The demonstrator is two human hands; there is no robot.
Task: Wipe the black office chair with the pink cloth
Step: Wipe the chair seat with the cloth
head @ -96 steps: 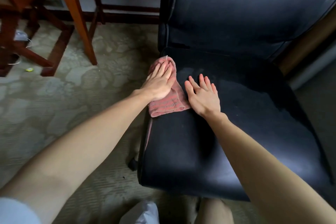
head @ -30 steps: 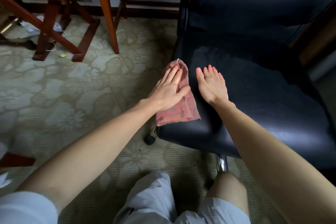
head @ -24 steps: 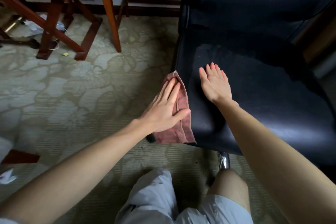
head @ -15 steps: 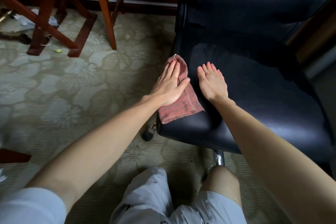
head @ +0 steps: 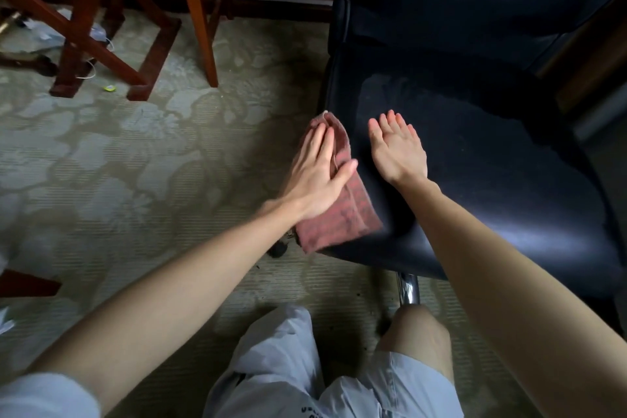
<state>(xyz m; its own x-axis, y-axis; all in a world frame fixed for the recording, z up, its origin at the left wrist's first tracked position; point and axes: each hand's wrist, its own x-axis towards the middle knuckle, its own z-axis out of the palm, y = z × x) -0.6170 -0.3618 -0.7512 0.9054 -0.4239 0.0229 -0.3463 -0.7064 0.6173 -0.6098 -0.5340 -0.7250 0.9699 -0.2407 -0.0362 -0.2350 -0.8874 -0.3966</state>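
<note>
Head view, looking down. A pale carpet with a large leaf pattern (head: 135,163) covers the floor. The black, glossy, padded office chair (head: 492,180) fills the upper right, its seat facing the viewer and its backrest rising behind. Reddish-brown wooden furniture legs (head: 200,10) stand on the carpet at upper left, well apart from the chair. Light grey shorts (head: 281,366) on the person's legs appear at the bottom edge. The left hand (head: 317,176) lies flat, fingers straight and close together, pressing on the pink, ribbed, folded cloth (head: 342,217). The cloth is draped over the front left edge of the seat, part on top and part hanging down the side. The right hand (head: 397,149) rests palm down on the seat just beside the cloth, fingers straight and slightly spread, holding nothing. A shiny metal column (head: 409,288) shows beneath the seat's front edge. A dark caster (head: 278,249) sits on the carpet below the cloth. A small yellow scrap (head: 109,88) lies near the wooden legs.
</note>
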